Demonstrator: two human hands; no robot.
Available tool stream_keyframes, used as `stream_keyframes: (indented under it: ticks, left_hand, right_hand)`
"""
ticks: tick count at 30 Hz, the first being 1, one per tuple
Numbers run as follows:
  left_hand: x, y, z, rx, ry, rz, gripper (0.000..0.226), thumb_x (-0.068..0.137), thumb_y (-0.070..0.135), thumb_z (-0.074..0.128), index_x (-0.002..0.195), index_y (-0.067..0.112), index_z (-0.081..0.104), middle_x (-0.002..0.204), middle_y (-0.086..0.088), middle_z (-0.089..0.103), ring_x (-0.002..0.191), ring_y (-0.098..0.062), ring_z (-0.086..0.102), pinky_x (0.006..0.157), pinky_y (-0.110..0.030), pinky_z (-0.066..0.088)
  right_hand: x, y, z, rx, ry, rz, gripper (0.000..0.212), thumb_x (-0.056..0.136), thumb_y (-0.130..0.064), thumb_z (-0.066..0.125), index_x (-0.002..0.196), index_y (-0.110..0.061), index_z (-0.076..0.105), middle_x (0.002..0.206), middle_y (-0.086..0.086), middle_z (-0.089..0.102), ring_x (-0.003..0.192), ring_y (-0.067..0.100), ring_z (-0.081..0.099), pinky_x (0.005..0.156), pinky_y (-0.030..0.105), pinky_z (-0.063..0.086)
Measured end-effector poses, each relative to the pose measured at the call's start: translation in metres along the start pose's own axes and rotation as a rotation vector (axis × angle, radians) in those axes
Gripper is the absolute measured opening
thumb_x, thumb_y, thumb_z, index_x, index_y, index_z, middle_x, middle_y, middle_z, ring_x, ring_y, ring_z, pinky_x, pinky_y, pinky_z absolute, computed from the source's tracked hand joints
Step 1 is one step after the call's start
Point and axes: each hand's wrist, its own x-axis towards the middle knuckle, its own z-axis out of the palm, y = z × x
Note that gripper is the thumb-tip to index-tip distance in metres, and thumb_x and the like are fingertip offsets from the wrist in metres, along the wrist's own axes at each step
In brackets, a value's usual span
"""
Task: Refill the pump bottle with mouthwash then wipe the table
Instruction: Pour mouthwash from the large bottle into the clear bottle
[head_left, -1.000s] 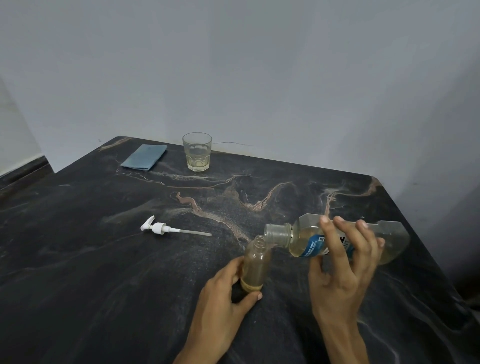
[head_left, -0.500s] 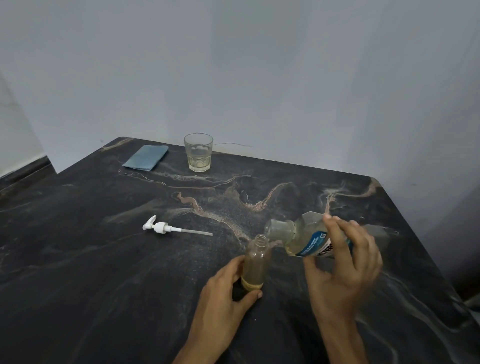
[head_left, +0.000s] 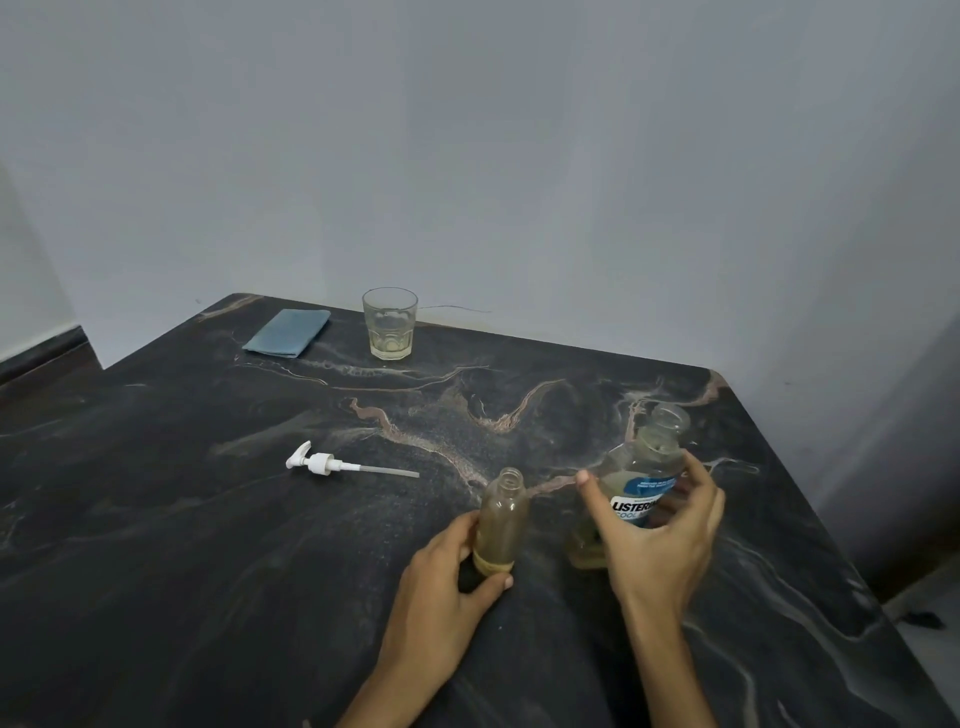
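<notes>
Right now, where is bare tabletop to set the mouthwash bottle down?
Bare dark marble lies between the white pump head and the clear drinking glass, and along the near left. It is crowded by the small amber pump bottle and clear labelled mouthwash bottle.

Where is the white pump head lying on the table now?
In the head view, the white pump head lies flat on the dark table, left of the small open bottle, nearer the camera than the glass.

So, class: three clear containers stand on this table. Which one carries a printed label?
The mouthwash bottle in the right hand, with its blue and white label. The small bottle and the glass are bare.
</notes>
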Motion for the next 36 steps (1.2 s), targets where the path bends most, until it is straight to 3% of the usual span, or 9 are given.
stream_keyframes:
  ticks: [5, 10, 15, 18, 23, 28, 32, 34, 36]
  left_hand:
    - [-0.001, 0.002, 0.0, -0.014, 0.009, 0.003, 0.051, 0.069, 0.019, 0.081, 0.099, 0.049, 0.053, 0.104, 0.019, 0.067, 0.096, 0.013, 0.06, 0.089, -0.017, 0.05]
    - [-0.001, 0.001, 0.001, -0.058, 0.014, -0.012, 0.048, 0.068, 0.017, 0.082, 0.103, 0.039, 0.058, 0.097, 0.024, 0.067, 0.093, 0.017, 0.06, 0.08, -0.003, 0.044]
    - [-0.002, 0.003, 0.001, -0.071, 0.027, -0.007, 0.042, 0.068, 0.027, 0.081, 0.104, 0.034, 0.061, 0.096, 0.021, 0.069, 0.09, 0.011, 0.063, 0.082, -0.013, 0.051]
    - [-0.003, 0.006, 0.001, -0.08, 0.038, -0.01, 0.04, 0.066, 0.04, 0.079, 0.101, 0.035, 0.061, 0.094, 0.021, 0.069, 0.088, 0.01, 0.064, 0.081, -0.017, 0.053]
    - [-0.002, 0.007, 0.0, -0.117, 0.046, -0.025, 0.032, 0.07, 0.037, 0.077, 0.098, 0.031, 0.063, 0.089, 0.016, 0.072, 0.081, 0.004, 0.067, 0.081, -0.03, 0.056]
    - [0.005, 0.008, -0.016, -0.202, 0.115, -0.02, 0.035, 0.073, 0.026, 0.08, 0.098, 0.042, 0.061, 0.089, 0.032, 0.068, 0.084, 0.008, 0.067, 0.077, -0.014, 0.053]
    - [0.017, 0.004, -0.053, -0.176, 0.193, -0.02, 0.041, 0.071, 0.024, 0.081, 0.094, 0.048, 0.056, 0.077, 0.037, 0.066, 0.078, 0.014, 0.065, 0.067, -0.002, 0.046]
    - [0.02, -0.001, -0.073, -0.16, 0.229, -0.036, 0.042, 0.07, 0.022, 0.082, 0.094, 0.046, 0.056, 0.073, 0.034, 0.065, 0.076, 0.017, 0.063, 0.064, 0.0, 0.044]
    - [0.022, -0.01, -0.092, -0.154, 0.251, -0.067, 0.041, 0.07, 0.02, 0.082, 0.094, 0.042, 0.057, 0.071, 0.031, 0.065, 0.074, 0.017, 0.063, 0.065, -0.003, 0.046]
  right_hand:
    - [-0.004, -0.001, 0.001, -0.078, -0.026, -0.088, 0.092, 0.051, -0.054, 0.081, 0.128, -0.02, 0.043, 0.112, -0.013, 0.041, 0.093, 0.013, 0.055, 0.079, 0.039, 0.052]
    - [-0.007, 0.005, 0.002, -0.114, -0.05, -0.134, 0.096, 0.053, -0.051, 0.082, 0.131, -0.021, 0.036, 0.12, 0.003, 0.05, 0.103, 0.024, 0.057, 0.086, 0.039, 0.046]
    - [-0.01, 0.008, 0.001, -0.17, -0.014, -0.206, 0.113, 0.055, -0.062, 0.08, 0.14, -0.015, 0.024, 0.116, 0.011, 0.056, 0.097, 0.027, 0.06, 0.095, 0.045, 0.037]
    - [-0.009, 0.01, -0.003, -0.107, 0.094, -0.31, 0.099, 0.067, -0.065, 0.061, 0.139, -0.007, 0.026, 0.112, 0.013, 0.053, 0.094, 0.028, 0.058, 0.092, 0.044, 0.035]
    - [-0.006, 0.008, -0.006, 0.037, 0.348, -0.557, 0.069, 0.081, -0.061, 0.049, 0.118, -0.004, 0.035, 0.099, 0.02, 0.05, 0.089, 0.032, 0.051, 0.081, 0.046, 0.035]
    - [-0.014, -0.002, 0.002, 0.119, 0.374, -0.765, 0.056, 0.086, -0.048, 0.054, 0.107, 0.0, 0.034, 0.095, 0.009, 0.046, 0.076, 0.034, 0.05, 0.066, 0.056, 0.038]
    - [-0.032, -0.018, 0.008, 0.323, 0.259, -0.679, 0.043, 0.088, -0.035, 0.058, 0.111, -0.004, 0.038, 0.109, -0.024, 0.047, 0.076, 0.023, 0.052, 0.072, 0.042, 0.043]
    - [-0.04, -0.028, 0.013, 0.414, 0.207, -0.6, 0.036, 0.085, -0.023, 0.059, 0.117, -0.027, 0.042, 0.105, -0.029, 0.047, 0.08, 0.002, 0.05, 0.077, 0.023, 0.042]
    - [-0.047, -0.038, 0.019, 0.473, 0.156, -0.509, 0.045, 0.084, -0.015, 0.056, 0.117, -0.041, 0.038, 0.091, -0.026, 0.048, 0.074, -0.003, 0.048, 0.075, 0.014, 0.041]
